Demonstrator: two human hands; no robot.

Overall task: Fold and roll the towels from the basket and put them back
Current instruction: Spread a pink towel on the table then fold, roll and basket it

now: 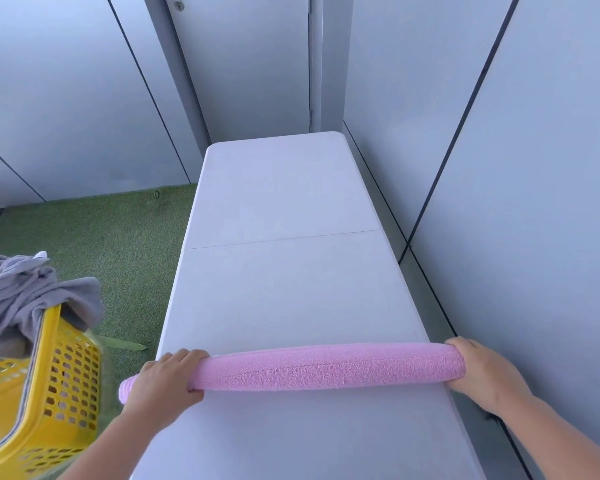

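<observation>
Lying crosswise on the near part of the white plastic folding table [284, 289], the long roll of pink terry towel [326, 367] is held at both ends. The left hand [167, 379] curls its fingers over the end that overhangs the table's edge, and the right hand [478, 367] wraps around the other. Lifted this way, the unsupported middle would probably sag and the outer flap come loose. The yellow perforated plastic basket [70, 375] nearby on the left is heaped with crumpled grey towels [21, 292], so a roll dropped on top could slide off or unwind.
</observation>
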